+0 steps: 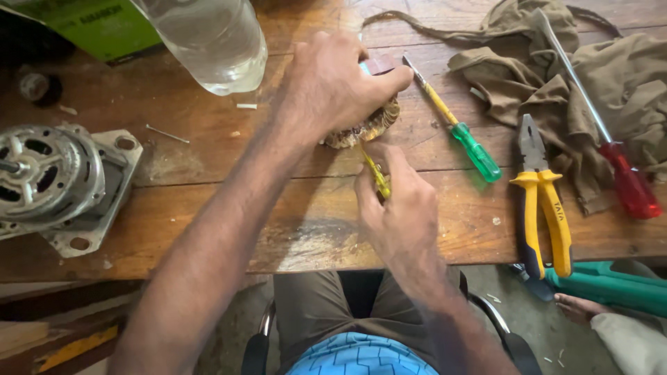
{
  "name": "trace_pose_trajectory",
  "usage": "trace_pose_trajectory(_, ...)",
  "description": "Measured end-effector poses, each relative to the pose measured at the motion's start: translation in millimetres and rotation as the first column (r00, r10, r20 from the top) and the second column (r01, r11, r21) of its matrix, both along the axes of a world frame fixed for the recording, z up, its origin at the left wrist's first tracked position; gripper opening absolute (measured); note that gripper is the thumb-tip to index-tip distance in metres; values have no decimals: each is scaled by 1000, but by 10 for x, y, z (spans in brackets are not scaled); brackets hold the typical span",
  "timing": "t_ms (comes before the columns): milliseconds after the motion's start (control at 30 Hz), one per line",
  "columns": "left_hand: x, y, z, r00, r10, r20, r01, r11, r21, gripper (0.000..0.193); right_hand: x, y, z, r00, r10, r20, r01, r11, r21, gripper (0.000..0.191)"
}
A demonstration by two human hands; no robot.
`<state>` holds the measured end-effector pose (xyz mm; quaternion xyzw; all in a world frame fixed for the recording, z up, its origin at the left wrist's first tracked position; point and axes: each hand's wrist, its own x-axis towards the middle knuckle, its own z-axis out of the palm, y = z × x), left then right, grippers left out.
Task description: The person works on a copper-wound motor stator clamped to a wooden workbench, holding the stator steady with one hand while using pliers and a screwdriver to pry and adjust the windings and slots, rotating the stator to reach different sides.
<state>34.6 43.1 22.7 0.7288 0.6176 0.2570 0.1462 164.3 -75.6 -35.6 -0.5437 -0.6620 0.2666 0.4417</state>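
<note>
- Lying on the wooden counter [208, 229], just toward the person's body from the clear plastic bottle [215, 42]: copper winding coil [372, 127].
- Clamping down over that coil from above, fingers curled closed on it: left hand [333, 87].
- Pinching a small yellow tool [376, 173], fingers shut around it, just body-side of the coil: right hand [399, 208].
- Running lengthwise from the right hand up and away into the coil's near edge, tip touching there.

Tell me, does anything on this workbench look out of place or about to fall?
The yellow-handled pliers stand out: their handles stick out past the front edge of the wooden table, so they look easy to knock off. A few small scraps lie scattered near the clear bottle. Nothing looks spilled.
</note>
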Motion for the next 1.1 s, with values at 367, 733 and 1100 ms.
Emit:
trace_pose_trajectory(367,27,-188,-148,999,-38,-11,39,990,134,54,69,-18,-53,994,107,16,-108,992,60,26)
trace_pose_trajectory(733,41,-172,-151,1000,-26,3,26,995,91,51,128,68,28,984,148,99,-152,988,32,28)
trace_pose_trajectory(1100,28,-107,-353,994,-76,73,61,980,192,52,-138,-35,-186,956,43,289,-84,988,131,15)
